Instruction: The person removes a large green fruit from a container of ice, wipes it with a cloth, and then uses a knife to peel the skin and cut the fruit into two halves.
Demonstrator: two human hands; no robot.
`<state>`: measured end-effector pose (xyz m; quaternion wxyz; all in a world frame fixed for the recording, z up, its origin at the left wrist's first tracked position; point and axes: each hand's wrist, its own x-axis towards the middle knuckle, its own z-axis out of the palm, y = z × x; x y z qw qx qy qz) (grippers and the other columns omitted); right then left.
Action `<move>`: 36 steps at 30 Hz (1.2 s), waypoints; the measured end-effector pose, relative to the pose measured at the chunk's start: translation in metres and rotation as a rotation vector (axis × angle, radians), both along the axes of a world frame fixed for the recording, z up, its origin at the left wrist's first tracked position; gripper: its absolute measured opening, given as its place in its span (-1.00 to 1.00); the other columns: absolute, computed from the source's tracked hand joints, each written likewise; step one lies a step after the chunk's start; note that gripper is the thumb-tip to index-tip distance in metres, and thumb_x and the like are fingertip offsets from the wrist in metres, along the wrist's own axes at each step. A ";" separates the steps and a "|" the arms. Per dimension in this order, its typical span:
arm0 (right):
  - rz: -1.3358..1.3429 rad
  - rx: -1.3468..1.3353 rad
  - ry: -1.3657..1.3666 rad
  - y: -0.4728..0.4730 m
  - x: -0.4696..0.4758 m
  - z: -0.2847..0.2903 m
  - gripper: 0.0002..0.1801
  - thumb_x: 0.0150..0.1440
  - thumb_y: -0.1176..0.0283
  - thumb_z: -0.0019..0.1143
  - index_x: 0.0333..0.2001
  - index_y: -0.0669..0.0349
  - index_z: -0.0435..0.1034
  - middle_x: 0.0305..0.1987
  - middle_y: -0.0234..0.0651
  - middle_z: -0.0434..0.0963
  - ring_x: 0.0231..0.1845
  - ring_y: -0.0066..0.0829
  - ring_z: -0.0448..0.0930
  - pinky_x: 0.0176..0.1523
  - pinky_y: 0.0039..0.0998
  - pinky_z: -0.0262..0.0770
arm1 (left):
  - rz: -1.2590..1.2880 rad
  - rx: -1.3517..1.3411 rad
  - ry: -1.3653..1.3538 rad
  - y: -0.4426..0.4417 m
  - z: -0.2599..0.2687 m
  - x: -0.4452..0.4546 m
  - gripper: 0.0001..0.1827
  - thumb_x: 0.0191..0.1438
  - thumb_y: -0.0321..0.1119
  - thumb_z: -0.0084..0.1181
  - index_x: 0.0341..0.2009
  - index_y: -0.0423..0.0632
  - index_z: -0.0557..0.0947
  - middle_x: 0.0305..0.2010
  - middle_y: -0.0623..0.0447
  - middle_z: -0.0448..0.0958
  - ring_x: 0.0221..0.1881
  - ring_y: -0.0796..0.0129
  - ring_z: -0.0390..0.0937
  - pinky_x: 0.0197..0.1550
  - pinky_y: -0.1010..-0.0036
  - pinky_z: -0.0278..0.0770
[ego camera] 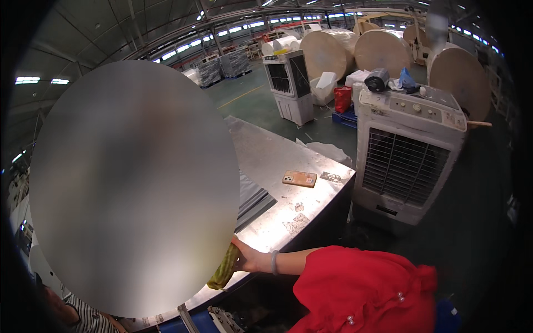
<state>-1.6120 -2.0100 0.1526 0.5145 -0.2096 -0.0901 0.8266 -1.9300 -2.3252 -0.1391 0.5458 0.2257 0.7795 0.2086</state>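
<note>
My right arm, in a red sleeve (354, 287) with pearl-like buttons, reaches left over the edge of a metal-topped table (266, 137). A pale bracelet (274, 262) circles the wrist. My right hand (247, 256) grips a yellow-green patterned, cloth-like thing (225, 268), partly hidden by a large blurred oval. That blur also covers much of the tabletop and some of the fingers. Grey flat sheets or panels (254, 202) lie beyond the hand. Farther off on the table is a phone in an orange case (300, 179). My left hand is not in view.
Right of the table stands an air cooler (408, 158) with small items on top; a second cooler (288, 85) is farther back. Large paper rolls (329, 54) line the background. A person in a striped shirt (85, 314) is at lower left, near a blue conveyor belt (204, 322).
</note>
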 end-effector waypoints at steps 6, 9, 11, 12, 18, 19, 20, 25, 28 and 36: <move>-0.257 0.129 0.024 -0.050 0.170 -0.032 -0.12 -0.12 -0.32 0.03 0.12 0.09 0.21 0.12 -0.26 0.33 0.12 -0.18 0.36 0.18 -0.04 0.26 | -0.029 0.001 0.109 -0.056 -0.030 -0.009 -0.63 -0.04 -0.13 0.13 -0.23 -0.15 0.58 -0.29 -0.02 0.58 -0.23 0.26 0.54 -0.15 0.44 0.46; -0.544 0.030 -0.075 -0.099 0.236 -0.033 -0.28 0.08 -0.21 -0.18 0.14 0.07 0.18 0.12 -0.26 0.33 0.11 -0.20 0.37 0.15 -0.11 0.32 | -0.239 0.066 0.372 -0.102 -0.107 0.027 -0.64 -0.04 -0.11 0.12 -0.27 -0.12 0.61 -0.28 0.00 0.59 -0.22 0.25 0.55 -0.14 0.43 0.46; -0.560 0.023 -0.241 -0.122 0.248 -0.026 -0.34 0.07 -0.14 -0.13 0.11 0.08 0.23 0.08 -0.27 0.37 0.04 -0.20 0.41 0.05 -0.13 0.40 | 0.094 0.122 0.149 -0.063 -0.051 0.054 -0.65 0.02 -0.09 0.04 -0.21 -0.07 0.60 -0.26 -0.06 0.58 -0.29 0.22 0.56 -0.21 0.41 0.48; -0.528 0.065 -0.299 -0.128 0.247 -0.025 -0.37 0.03 -0.13 -0.05 0.03 0.09 0.31 0.00 -0.27 0.45 -0.06 -0.19 0.48 -0.06 -0.10 0.48 | 0.177 0.128 0.158 -0.075 -0.045 0.066 -0.65 0.02 -0.09 0.04 -0.21 -0.07 0.60 -0.28 -0.05 0.58 -0.32 0.24 0.55 -0.23 0.41 0.48; -0.421 0.018 -0.281 -0.118 0.267 -0.067 -0.33 -0.01 -0.18 -0.05 0.02 0.07 0.33 0.01 -0.27 0.46 -0.03 -0.16 0.48 -0.07 0.02 0.46 | 0.040 -0.026 0.153 -0.128 -0.023 0.126 -0.58 -0.01 0.01 0.05 -0.22 -0.06 0.61 -0.32 -0.03 0.59 -0.29 0.24 0.56 -0.21 0.39 0.48; -0.432 -0.008 -0.246 -0.114 0.267 -0.066 -0.34 0.03 -0.15 -0.07 0.06 0.07 0.29 0.05 -0.27 0.42 0.01 -0.17 0.45 -0.02 -0.02 0.42 | -0.039 -0.095 0.174 -0.131 -0.029 0.129 -0.56 -0.02 0.03 0.05 -0.21 -0.05 0.61 -0.31 -0.04 0.59 -0.26 0.22 0.56 -0.19 0.37 0.48; -0.444 -0.035 -0.211 -0.110 0.268 -0.066 -0.35 0.06 -0.12 -0.10 0.10 0.07 0.25 0.09 -0.27 0.38 0.05 -0.18 0.41 0.03 -0.06 0.39 | -0.076 -0.130 0.205 -0.136 -0.034 0.129 -0.55 -0.02 0.03 0.05 -0.20 -0.05 0.61 -0.29 -0.05 0.59 -0.24 0.20 0.56 -0.17 0.36 0.47; -0.256 0.307 -0.130 -0.078 0.262 -0.114 -0.44 0.16 0.13 -0.08 0.19 0.13 0.16 0.22 -0.24 0.25 0.18 -0.23 0.29 0.20 -0.17 0.28 | 0.129 -0.286 0.158 -0.180 -0.062 0.141 -0.53 -0.05 0.03 0.06 -0.18 -0.05 0.62 -0.26 -0.08 0.59 -0.19 0.16 0.55 -0.13 0.35 0.47; -0.219 -0.002 0.075 -0.086 0.230 -0.071 -0.44 0.12 0.18 0.00 0.17 0.16 0.18 0.20 -0.22 0.27 0.17 -0.22 0.31 0.19 -0.18 0.28 | 0.097 -0.218 0.155 -0.183 -0.060 0.133 -0.55 -0.03 0.01 0.05 -0.19 -0.06 0.62 -0.31 -0.06 0.59 -0.27 0.18 0.56 -0.17 0.36 0.48; -0.374 0.012 0.067 -0.116 0.224 -0.057 -0.32 0.03 -0.12 -0.01 0.13 0.04 0.24 0.11 -0.36 0.39 0.10 -0.32 0.41 0.14 -0.28 0.34 | 0.245 -0.077 -0.064 -0.140 -0.085 0.072 -0.67 0.03 -0.16 0.09 -0.26 -0.18 0.59 -0.47 0.04 0.54 -0.44 0.39 0.52 -0.36 0.45 0.47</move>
